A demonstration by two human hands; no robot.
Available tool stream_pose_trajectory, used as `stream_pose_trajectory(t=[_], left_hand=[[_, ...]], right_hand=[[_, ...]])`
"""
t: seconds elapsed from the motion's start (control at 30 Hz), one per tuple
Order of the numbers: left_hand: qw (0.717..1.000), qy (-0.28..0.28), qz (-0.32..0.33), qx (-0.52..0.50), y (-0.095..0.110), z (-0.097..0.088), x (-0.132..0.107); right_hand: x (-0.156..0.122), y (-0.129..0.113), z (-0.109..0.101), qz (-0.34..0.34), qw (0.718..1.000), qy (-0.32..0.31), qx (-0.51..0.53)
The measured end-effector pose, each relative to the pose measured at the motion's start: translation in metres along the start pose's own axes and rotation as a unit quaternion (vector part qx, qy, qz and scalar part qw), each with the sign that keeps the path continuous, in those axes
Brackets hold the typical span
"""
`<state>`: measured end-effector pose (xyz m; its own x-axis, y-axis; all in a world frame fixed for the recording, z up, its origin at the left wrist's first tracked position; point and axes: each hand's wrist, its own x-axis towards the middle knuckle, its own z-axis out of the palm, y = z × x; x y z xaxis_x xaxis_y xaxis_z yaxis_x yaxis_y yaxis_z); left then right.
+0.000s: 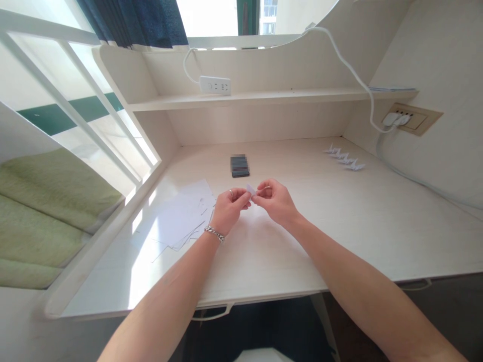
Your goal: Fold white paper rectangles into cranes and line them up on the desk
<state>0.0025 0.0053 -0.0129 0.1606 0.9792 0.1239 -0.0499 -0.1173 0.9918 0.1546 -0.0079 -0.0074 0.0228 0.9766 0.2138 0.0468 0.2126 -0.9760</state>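
Over the middle of the white desk [264, 256], both hands meet at a small folded piece of white paper [251, 189]. My left hand [229, 207] pinches its left side between thumb and fingers; a ring and a chain bracelet are on this hand and wrist. My right hand [277, 201] pinches the right side, its fingers curled. Fingertips hide much of the paper, so its full shape cannot be made out. Beyond the hands lies a dark phone-like object [240, 166], partly blurred. Left of my left hand is a loose stack of white paper sheets [181, 213].
Several folded white paper cranes [345, 158] stand in a row at the back right. A power strip [215, 85] rests on the shelf [264, 98]. A white cable [352, 70] runs to a wall socket [415, 119]. White rails [71, 108] border the left.
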Motion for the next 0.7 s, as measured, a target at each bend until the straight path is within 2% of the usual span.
stream_pose_trajectory(t=[0.17, 0.33, 0.57, 0.7], left_hand=[[0.999, -0.026, 0.012, -0.026, -0.0003, -0.0019, -0.0001], [0.997, -0.019, -0.02, -0.076, -0.0004, -0.0045, 0.0016], [0.989, -0.043, -0.044, -0.134, 0.001, -0.0047, 0.0016], [0.988, -0.06, -0.048, -0.131, 0.0013, -0.0055, 0.0012]], right_hand=[[-0.0044, -0.0042, 0.0026, -0.02, 1.0, 0.006, -0.012], [-0.0064, -0.0052, 0.0023, -0.046, 0.998, 0.001, -0.031], [-0.004, -0.0059, -0.0009, -0.054, 0.998, -0.001, -0.021], [-0.0008, -0.0035, -0.0019, -0.064, 0.998, 0.002, 0.001]])
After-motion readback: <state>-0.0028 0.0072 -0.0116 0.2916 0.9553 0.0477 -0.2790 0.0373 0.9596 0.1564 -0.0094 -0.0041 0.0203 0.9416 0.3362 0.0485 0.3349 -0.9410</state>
